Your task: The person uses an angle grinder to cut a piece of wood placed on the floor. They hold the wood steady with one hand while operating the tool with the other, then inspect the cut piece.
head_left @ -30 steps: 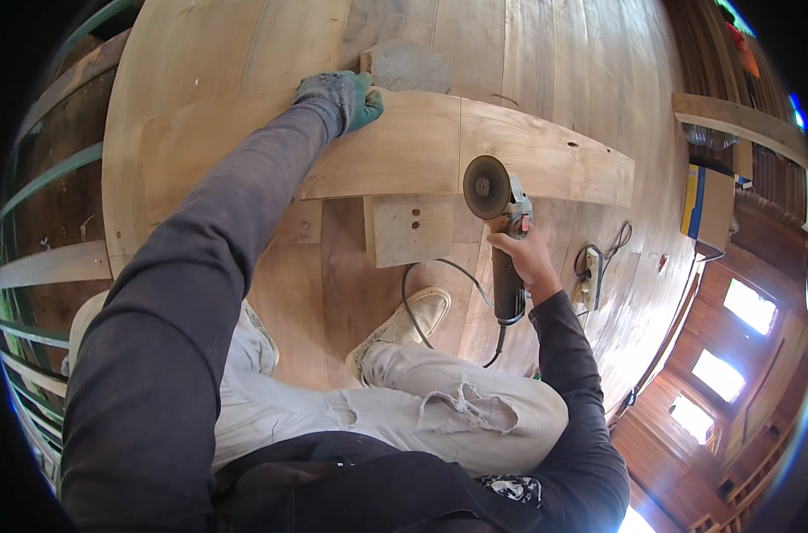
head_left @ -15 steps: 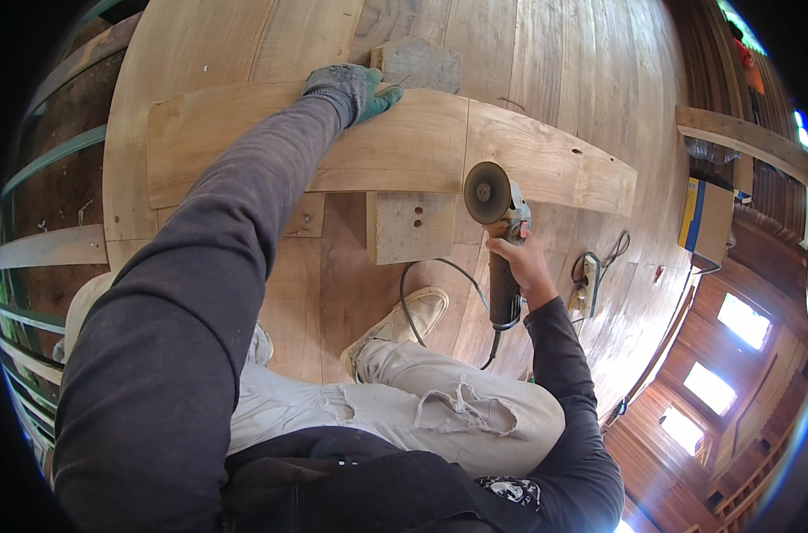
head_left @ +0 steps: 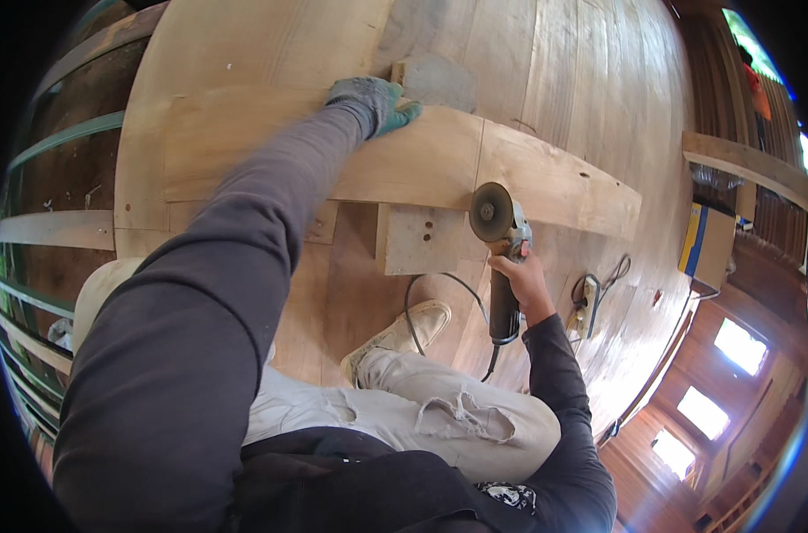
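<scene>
A long tapered wooden board (head_left: 430, 155) lies across the floor, with a thin line across it right of the middle. My left hand (head_left: 368, 105), in a grey and green glove, grips its far edge with the thumb on the top face. My bare right hand (head_left: 521, 277) is closed around the body of an angle grinder (head_left: 505, 302). The grinder's round disc (head_left: 492, 212) is at the board's near edge, close to the line; whether they touch I cannot tell. A pale wood block (head_left: 420, 240) juts out from under the board, and another block (head_left: 439, 84) sits beside my left hand.
The grinder's black cord (head_left: 411, 298) loops by my shoe (head_left: 408, 336). A white power strip (head_left: 587, 306) with cables lies to the right. Farther right are a cardboard box (head_left: 708, 242) and a raised timber (head_left: 750, 164). Open slats (head_left: 57, 228) border the plank floor on the left.
The whole scene has shifted slightly right and down in the picture. My left hand keeps its place on the board, and my right hand still holds the grinder near the line.
</scene>
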Tool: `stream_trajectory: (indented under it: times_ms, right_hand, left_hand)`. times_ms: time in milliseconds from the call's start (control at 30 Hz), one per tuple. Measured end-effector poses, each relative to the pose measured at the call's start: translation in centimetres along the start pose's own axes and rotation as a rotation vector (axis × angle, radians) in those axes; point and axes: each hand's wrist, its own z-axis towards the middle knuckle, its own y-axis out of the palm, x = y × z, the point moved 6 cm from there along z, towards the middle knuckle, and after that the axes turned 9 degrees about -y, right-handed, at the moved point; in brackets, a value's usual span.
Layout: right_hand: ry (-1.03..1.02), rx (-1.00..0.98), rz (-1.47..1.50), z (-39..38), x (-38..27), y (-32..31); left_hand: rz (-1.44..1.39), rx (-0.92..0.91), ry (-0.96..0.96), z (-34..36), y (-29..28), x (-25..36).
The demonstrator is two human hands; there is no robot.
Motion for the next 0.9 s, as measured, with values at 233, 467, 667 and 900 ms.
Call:
stream_trajectory:
  times_ms: [233,467,667,900]
  right_hand:
    - [-0.034,0.013,0.02,0.7,-1.0,0.0]
    - [-0.059,0.012,0.028,1.3,-2.7,0.1]
    - [-0.073,0.042,0.025,2.2,-4.3,0.0]
    - [-0.062,0.074,-0.059,4.1,-5.3,-0.6]
  left_hand:
    - [-0.014,-0.047,0.005,-0.3,-0.5,-0.1]
    - [-0.02,-0.043,-0.01,-0.9,-1.2,-0.1]
    - [-0.026,-0.05,0.003,-1.1,-1.7,0.0]
    - [-0.018,-0.051,-0.005,-1.1,-1.8,-0.1]
